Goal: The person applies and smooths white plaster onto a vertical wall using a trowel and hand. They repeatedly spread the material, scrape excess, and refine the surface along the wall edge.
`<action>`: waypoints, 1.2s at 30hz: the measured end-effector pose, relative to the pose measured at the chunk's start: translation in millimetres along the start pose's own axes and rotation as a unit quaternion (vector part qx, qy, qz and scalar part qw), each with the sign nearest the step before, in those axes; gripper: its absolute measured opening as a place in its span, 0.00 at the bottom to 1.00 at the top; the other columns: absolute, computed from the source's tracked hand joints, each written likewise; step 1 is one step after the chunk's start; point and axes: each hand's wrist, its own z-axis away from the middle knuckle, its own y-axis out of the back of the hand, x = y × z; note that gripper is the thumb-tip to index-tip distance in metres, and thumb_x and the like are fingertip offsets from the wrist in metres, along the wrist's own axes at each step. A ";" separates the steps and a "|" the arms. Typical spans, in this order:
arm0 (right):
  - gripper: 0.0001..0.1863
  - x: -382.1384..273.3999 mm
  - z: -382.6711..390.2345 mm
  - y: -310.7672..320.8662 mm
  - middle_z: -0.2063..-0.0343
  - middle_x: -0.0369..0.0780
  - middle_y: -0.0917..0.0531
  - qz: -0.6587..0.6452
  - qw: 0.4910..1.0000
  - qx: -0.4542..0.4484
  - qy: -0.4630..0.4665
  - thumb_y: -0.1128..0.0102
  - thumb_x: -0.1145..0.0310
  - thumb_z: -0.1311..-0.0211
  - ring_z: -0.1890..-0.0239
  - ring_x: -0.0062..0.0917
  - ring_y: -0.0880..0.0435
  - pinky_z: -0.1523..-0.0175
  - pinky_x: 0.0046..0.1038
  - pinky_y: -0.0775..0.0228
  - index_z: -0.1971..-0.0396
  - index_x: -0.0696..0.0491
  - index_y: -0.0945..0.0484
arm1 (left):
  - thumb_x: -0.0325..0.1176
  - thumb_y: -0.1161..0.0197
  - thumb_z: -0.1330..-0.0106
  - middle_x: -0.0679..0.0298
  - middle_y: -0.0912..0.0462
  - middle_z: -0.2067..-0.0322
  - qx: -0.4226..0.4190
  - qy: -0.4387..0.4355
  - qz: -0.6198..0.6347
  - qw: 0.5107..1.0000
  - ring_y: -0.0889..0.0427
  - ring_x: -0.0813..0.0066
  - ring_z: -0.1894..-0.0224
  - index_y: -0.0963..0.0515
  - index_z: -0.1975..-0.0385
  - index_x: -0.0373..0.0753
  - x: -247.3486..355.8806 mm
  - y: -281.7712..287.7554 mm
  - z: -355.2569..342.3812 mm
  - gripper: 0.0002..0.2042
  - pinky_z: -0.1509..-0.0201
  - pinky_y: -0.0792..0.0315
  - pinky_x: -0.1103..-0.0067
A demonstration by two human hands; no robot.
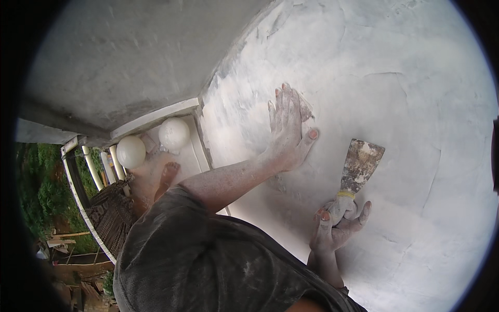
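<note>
Flat against a white plastered wall (410, 104) lies my left hand (287, 132), fingers stretched out and thumb apart. A small brownish-grey piece (305, 110) pokes out from beside its fingers; most of it is covered, and I cannot make out its kind. Lower and to the right, my right hand (332, 235) is closed around the pale handle of a putty knife (361, 165). The knife's wide blade is crusted with dried plaster and points up and away, with a yellow band where it meets the handle. White dust coats both hands and my left forearm.
Two round white objects (131, 152) sit on a ledge (191, 156) at the left, near a bare foot (167, 176). Beyond is a railing (83, 208) with dark patterned cloth (112, 216) beside it. A grey wall (140, 62) meets the white one in a corner.
</note>
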 end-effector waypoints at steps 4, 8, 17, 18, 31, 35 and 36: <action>0.55 5.2 1.7 -1.6 0.55 0.39 0.26 0.020 0.999 -0.017 0.020 0.28 0.68 0.35 0.68 0.22 0.21 0.70 0.23 0.23 0.23 0.48 0.63 | 0.62 0.57 0.23 0.28 0.67 0.25 0.054 0.013 0.028 0.998 0.72 0.27 0.22 0.63 0.25 0.21 -19.5 20.4 -78.7 0.48 0.24 0.74 0.38; 0.52 8.0 0.9 0.2 0.47 0.44 0.27 0.037 0.999 -0.032 0.023 0.36 0.76 0.33 0.69 0.20 0.22 0.67 0.24 0.22 0.22 0.46 0.67 | 0.64 0.57 0.24 0.29 0.70 0.25 -0.112 -0.064 -0.045 0.991 0.73 0.25 0.22 0.66 0.25 0.21 -17.7 -4.1 41.4 0.50 0.25 0.74 0.36; 0.55 6.5 8.3 -7.0 0.53 0.39 0.26 0.053 0.998 0.032 -0.016 0.29 0.67 0.34 0.68 0.19 0.22 0.68 0.21 0.23 0.23 0.50 0.65 | 0.57 0.56 0.21 0.41 0.69 0.21 0.069 0.134 -0.007 0.988 0.72 0.40 0.19 0.67 0.24 0.25 -87.0 19.2 -67.2 0.45 0.19 0.71 0.51; 0.54 8.8 9.5 -8.5 0.53 0.39 0.26 0.045 0.998 0.043 -0.023 0.29 0.67 0.33 0.68 0.19 0.22 0.68 0.20 0.24 0.23 0.50 0.65 | 0.57 0.56 0.21 0.40 0.69 0.21 0.053 0.118 -0.013 0.991 0.72 0.40 0.19 0.67 0.24 0.25 -79.8 13.7 -44.9 0.45 0.19 0.72 0.50; 0.54 16.9 9.7 -17.1 0.58 0.41 0.22 -0.005 0.998 0.036 -0.059 0.30 0.69 0.33 0.70 0.18 0.23 0.71 0.20 0.26 0.22 0.50 0.66 | 0.51 0.53 0.20 0.42 0.72 0.21 0.055 0.244 0.006 0.968 0.71 0.44 0.19 0.71 0.23 0.28 -139.3 -6.5 -4.2 0.44 0.18 0.72 0.54; 0.54 11.0 3.0 -15.4 0.54 0.43 0.22 -0.005 0.995 0.026 -0.101 0.31 0.71 0.33 0.70 0.17 0.23 0.71 0.19 0.26 0.22 0.50 0.66 | 0.50 0.53 0.20 0.42 0.72 0.21 -0.034 0.195 -0.021 0.980 0.72 0.44 0.19 0.71 0.23 0.28 -87.1 -40.4 84.5 0.44 0.18 0.72 0.54; 0.54 10.1 1.2 -14.7 0.54 0.43 0.22 -0.010 0.994 0.033 -0.101 0.31 0.71 0.33 0.70 0.17 0.23 0.71 0.19 0.27 0.22 0.50 0.66 | 0.51 0.54 0.20 0.43 0.71 0.21 -0.014 0.229 -0.028 0.973 0.73 0.45 0.19 0.70 0.23 0.28 -91.8 -41.3 78.6 0.43 0.18 0.72 0.54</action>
